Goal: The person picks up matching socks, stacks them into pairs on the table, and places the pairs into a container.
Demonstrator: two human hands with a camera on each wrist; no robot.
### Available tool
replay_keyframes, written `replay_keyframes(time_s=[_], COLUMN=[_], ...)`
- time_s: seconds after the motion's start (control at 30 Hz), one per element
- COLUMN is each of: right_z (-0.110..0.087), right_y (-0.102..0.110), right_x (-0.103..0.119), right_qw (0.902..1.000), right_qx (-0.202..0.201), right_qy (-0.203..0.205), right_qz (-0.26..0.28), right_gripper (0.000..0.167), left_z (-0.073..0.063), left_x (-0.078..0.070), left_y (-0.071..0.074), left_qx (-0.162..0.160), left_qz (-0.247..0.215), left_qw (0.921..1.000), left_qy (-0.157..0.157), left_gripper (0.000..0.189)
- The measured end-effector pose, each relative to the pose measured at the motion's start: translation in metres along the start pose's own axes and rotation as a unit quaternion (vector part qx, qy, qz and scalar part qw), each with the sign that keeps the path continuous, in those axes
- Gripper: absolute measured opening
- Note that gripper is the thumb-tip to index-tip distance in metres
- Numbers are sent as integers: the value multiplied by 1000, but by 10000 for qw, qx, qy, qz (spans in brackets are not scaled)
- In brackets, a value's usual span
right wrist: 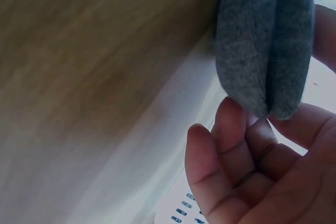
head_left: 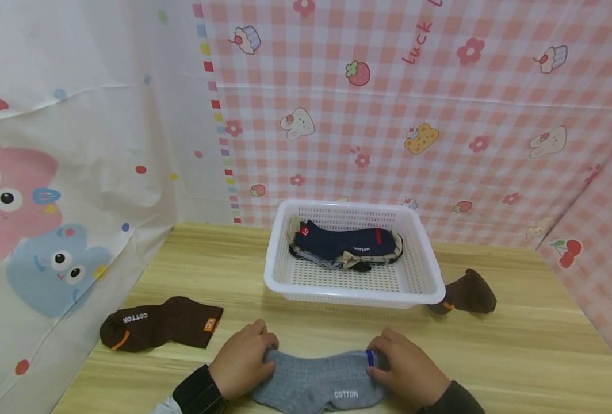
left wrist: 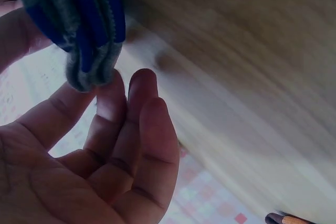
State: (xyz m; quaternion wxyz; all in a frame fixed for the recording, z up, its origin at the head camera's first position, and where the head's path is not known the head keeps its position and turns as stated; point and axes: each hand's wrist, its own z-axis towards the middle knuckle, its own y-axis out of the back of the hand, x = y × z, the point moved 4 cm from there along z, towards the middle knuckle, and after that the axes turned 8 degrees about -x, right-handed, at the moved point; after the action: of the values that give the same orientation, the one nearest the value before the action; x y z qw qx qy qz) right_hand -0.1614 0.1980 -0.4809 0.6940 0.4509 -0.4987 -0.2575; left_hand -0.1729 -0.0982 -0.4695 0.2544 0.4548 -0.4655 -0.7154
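Note:
A pair of grey socks [head_left: 318, 379], laid together with white "COTTON" lettering, lies along the table's near edge between both hands. My left hand [head_left: 246, 359] pinches the cuff end. Blue bands on the layered cuffs [left wrist: 92, 30] show between thumb and fingers in the left wrist view. At the toe end, near a blue stripe, my right hand [head_left: 409, 368] pinches the socks. Two rounded grey toes [right wrist: 262, 51] sit side by side in the right wrist view. A brown sock [head_left: 182, 322] with orange marks lies flat beyond my left hand.
Behind the grey socks stands a white plastic basket [head_left: 355, 294] holding a stack of socks, a navy sock [head_left: 337, 238] on top. Another brown sock [head_left: 471, 291] lies against the basket's right side, partly hidden. Patterned cloth [head_left: 389, 115] hangs behind the wooden table [head_left: 544, 345].

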Motion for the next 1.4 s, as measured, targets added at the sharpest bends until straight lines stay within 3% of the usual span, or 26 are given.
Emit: replay_keyframes(time_s=[0.23, 0.4, 0.63, 0.83, 1.03, 1.17, 1.27, 1.4], right_z=[-1, 0, 0, 0, 8, 18, 28, 47], right_y=[2, 7, 25, 46, 76, 96, 109, 128], right_x=[1, 2, 9, 19, 28, 30, 28, 26], right_qw=[9999, 9998, 9966, 9883, 9706, 9582, 9547, 9572], right_qx=[-5, -150, -774, -1471, -2317, -2784, -2908, -2844], right_qy=[-23, 6, 160, 270, 547, 597, 562, 399], right_qz=[118, 145, 252, 292, 367, 268, 294, 345], right_gripper=[23, 22, 28, 27, 28, 28, 29, 28], left_z=[1, 3, 5, 11, 30, 50, 70, 100], left_x=[0, -4, -12, -19, -29, -33, -34, -34], left_y=[0, 9, 34, 58, 93, 115, 127, 138], left_qx=[76, 53, -438, -921, -1393, -1764, -1887, -1943], left_qz=[-118, -391, -479, -485, -713, -945, -1214, -1540], left_qw=[9999, 9990, 9974, 9943, 9876, 9798, 9745, 9688], left_qy=[100, 194, 327, 231, 117, -60, -86, 19], left_gripper=[10, 17, 20, 21, 17, 14, 13, 16])
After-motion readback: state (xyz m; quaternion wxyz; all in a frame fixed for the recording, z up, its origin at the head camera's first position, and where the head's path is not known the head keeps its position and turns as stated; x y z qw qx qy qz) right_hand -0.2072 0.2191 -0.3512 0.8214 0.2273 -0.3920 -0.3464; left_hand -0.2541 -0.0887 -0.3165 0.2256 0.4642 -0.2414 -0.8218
